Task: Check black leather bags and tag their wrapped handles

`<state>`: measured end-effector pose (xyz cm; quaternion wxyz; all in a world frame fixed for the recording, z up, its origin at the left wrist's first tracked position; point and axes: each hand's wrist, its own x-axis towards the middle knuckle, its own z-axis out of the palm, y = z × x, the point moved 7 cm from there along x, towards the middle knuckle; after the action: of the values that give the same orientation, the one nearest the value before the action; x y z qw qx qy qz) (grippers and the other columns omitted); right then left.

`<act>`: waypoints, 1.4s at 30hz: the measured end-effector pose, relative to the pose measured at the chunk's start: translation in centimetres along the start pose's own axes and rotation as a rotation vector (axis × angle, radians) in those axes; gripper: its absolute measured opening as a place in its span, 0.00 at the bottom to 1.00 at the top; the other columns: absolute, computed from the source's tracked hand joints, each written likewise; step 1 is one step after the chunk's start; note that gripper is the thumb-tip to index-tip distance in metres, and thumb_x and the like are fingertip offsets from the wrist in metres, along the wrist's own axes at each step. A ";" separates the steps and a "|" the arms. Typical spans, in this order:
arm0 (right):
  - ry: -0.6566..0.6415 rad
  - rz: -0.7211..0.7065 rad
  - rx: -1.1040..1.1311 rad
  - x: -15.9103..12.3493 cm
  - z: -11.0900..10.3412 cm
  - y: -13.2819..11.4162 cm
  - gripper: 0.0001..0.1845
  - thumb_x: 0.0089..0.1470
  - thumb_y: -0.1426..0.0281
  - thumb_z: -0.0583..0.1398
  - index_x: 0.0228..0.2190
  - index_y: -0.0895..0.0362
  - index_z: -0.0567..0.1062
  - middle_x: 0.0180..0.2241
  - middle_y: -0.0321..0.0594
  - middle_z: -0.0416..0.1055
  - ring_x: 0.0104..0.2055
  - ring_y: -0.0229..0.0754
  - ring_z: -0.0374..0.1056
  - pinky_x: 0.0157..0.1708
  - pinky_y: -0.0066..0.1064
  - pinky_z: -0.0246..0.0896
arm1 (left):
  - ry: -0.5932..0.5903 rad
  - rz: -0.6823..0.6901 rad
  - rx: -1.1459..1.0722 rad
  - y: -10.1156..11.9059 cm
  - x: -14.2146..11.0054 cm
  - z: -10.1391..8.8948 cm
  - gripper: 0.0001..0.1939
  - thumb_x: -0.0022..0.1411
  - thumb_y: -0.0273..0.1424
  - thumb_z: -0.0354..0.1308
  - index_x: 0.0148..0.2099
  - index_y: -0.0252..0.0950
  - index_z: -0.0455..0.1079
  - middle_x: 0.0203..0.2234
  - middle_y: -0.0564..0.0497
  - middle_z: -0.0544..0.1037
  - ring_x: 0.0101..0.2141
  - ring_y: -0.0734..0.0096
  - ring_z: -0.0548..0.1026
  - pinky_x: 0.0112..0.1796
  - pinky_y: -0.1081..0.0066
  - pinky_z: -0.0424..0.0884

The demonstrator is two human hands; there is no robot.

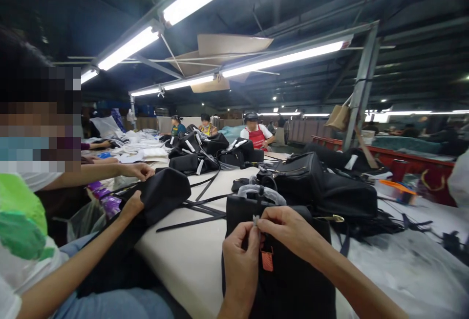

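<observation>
A black bag (293,285) stands upright in front of me, its top handle (262,193) wrapped in clear plastic. My left hand (240,255) is closed, thumb and finger pinching a small grey, see-through piece (256,220) just below the handle. Close against it, my right hand (287,231) pinches at the same piece from the right side. What exactly the piece is, I cannot make out. Beneath my fingertips an orange tag (267,261) hangs on the bag's front.
More black bags (293,175) are on the pale table (183,260), with loose black straps (194,222). At left a co-worker's hands (134,204) hold a black bag (166,194). Clear plastic (403,270) and an orange-rimmed container (397,191) are to the right.
</observation>
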<state>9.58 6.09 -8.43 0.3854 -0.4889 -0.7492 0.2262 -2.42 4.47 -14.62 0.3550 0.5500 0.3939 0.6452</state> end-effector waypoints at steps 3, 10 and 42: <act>-0.040 0.016 -0.069 0.0 0.2 -0.5 0.16 0.50 0.65 0.58 0.15 0.56 0.70 0.17 0.34 0.65 0.23 0.38 0.59 0.24 0.29 0.51 | 0.027 0.050 0.082 0.3 -0.3 -0.2 0.12 0.64 0.38 0.54 0.36 0.38 0.74 0.25 0.51 0.78 0.28 0.66 0.75 0.30 0.73 0.69; -0.049 0.040 -0.113 0.1 0.4 -0.5 0.15 0.49 0.65 0.57 0.15 0.56 0.66 0.16 0.31 0.58 0.22 0.36 0.55 0.23 0.29 0.47 | 0.092 0.341 0.272 1.0 -1.1 -1.1 0.14 0.62 0.32 0.56 0.50 0.40 0.74 0.37 0.44 0.82 0.37 0.60 0.79 0.41 0.67 0.71; -0.178 0.290 0.844 -1.6 3.6 1.3 0.23 0.47 0.57 0.63 0.40 0.60 0.74 0.16 0.27 0.62 0.14 0.27 0.47 0.15 0.22 0.44 | -0.017 -0.285 -0.659 -2.0 -1.2 0.5 0.24 0.50 0.39 0.68 0.39 0.39 0.55 0.22 0.53 0.79 0.20 0.72 0.75 0.24 0.75 0.70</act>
<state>7.78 5.30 -12.11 0.4494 -0.3674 -0.5454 0.6047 -1.70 4.32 -16.95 0.6029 0.3510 0.2346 0.6769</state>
